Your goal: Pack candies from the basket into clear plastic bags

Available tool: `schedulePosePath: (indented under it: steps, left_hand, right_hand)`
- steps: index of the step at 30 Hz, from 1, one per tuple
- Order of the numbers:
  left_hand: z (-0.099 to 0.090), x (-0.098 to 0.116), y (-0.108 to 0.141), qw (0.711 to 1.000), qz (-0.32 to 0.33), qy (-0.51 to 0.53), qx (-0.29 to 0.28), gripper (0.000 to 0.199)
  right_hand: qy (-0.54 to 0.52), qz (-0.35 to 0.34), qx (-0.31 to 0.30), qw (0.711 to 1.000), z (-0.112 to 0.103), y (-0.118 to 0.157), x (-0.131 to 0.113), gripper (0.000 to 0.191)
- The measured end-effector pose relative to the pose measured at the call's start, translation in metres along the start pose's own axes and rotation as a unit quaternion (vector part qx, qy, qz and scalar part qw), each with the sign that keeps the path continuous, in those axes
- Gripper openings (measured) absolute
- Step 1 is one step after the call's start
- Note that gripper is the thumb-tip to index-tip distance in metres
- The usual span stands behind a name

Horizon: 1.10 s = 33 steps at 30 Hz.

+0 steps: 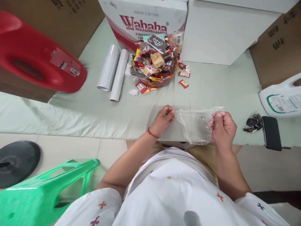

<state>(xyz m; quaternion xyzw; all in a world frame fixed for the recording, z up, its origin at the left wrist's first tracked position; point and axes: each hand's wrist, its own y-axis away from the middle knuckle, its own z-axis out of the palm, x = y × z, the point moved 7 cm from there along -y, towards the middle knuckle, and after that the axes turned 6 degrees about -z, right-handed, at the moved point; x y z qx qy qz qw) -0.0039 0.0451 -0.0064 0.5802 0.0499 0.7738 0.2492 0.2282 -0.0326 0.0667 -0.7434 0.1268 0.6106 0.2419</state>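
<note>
A clear plastic bag (196,125) is stretched between my two hands just above the front edge of the cloth-covered table (145,116). My left hand (164,121) pinches its upper left corner between thumb and fingers. On the other side, my right hand (223,127) grips the bag's right edge, thumb on top. The bag looks flat and see-through, and I cannot make out anything inside it. Beyond my hands sits a bowl (162,82) heaped with wrapped sweets and snacks (155,59). Several loose sweets (183,83) lie on the cloth beside it.
Two white rolls (108,67) lie left of the bowl. A red jug (39,59) stands at the left, a white bottle (282,97) at the right. Keys (252,123) and a black phone (271,133) rest near the right edge. Behind is a Wahaha carton (145,18). A green stool (47,191) stands below left.
</note>
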Motion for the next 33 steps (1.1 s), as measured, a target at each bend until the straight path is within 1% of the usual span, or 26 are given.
schedulePosePath:
  steps: [3, 5, 6, 8, 11, 12, 13, 16, 19, 21, 24, 26, 29, 33]
  left_hand:
    - [-0.015, 0.016, 0.006, 0.999, -0.019, 0.019, -0.041, 0.038]
    - [-0.022, 0.025, 0.006, 0.997, -0.033, 0.039, -0.058, 0.042]
    - [-0.024, 0.027, 0.004, 0.996, -0.04, 0.054, -0.059, 0.043]
    - [-0.027, 0.026, -0.003, 0.994, -0.055, 0.091, -0.038, 0.046]
    - [-0.027, 0.014, -0.016, 0.985, -0.076, 0.151, 0.038, 0.044]
    - [-0.025, 0.009, -0.019, 0.98, -0.083, 0.172, 0.051, 0.042]
    - [-0.021, 0.005, -0.02, 0.976, -0.09, 0.193, 0.052, 0.041]
    - [-0.006, -0.002, -0.019, 0.96, -0.112, 0.256, 0.02, 0.05]
    - [0.003, -0.004, -0.01, 0.945, -0.136, 0.299, -0.007, 0.059]
    - [0.009, -0.004, -0.005, 0.943, -0.146, 0.297, -0.022, 0.059]
    - [0.021, -0.009, -0.005, 0.957, -0.154, 0.246, -0.03, 0.052]
    - [0.029, -0.012, -0.009, 0.967, -0.151, 0.204, -0.017, 0.041]
    - [0.032, -0.012, -0.017, 0.976, -0.124, 0.173, 0.042, 0.024]
    - [0.03, -0.006, -0.022, 0.975, -0.091, 0.18, 0.092, 0.022]
  right_hand:
    - [0.001, -0.003, 0.033, 0.999, -0.017, -0.011, 0.004, 0.035]
    - [-0.015, 0.013, 0.031, 0.999, -0.019, -0.016, 0.01, 0.035]
    - [-0.024, 0.03, 0.021, 0.999, -0.016, -0.018, 0.014, 0.035]
    - [-0.038, 0.07, -0.001, 0.997, -0.003, -0.018, 0.023, 0.036]
    - [-0.056, 0.106, -0.008, 0.993, 0.024, -0.014, 0.028, 0.038]
    - [-0.061, 0.108, -0.009, 0.992, 0.033, -0.012, 0.026, 0.038]
    - [-0.068, 0.108, -0.01, 0.992, 0.041, -0.011, 0.023, 0.038]
    - [-0.103, 0.109, -0.016, 0.989, 0.06, -0.014, 0.012, 0.038]
    - [-0.154, 0.122, -0.024, 0.98, 0.068, -0.025, 0.008, 0.038]
    - [-0.182, 0.13, -0.025, 0.974, 0.07, -0.033, 0.009, 0.038]
    - [-0.213, 0.149, -0.014, 0.966, 0.072, -0.039, 0.013, 0.038]
    - [-0.234, 0.167, 0.0, 0.958, 0.074, -0.038, 0.015, 0.037]
    - [-0.256, 0.194, 0.024, 0.947, 0.072, -0.033, 0.018, 0.034]
    - [-0.269, 0.211, 0.062, 0.938, 0.053, -0.03, 0.018, 0.025]
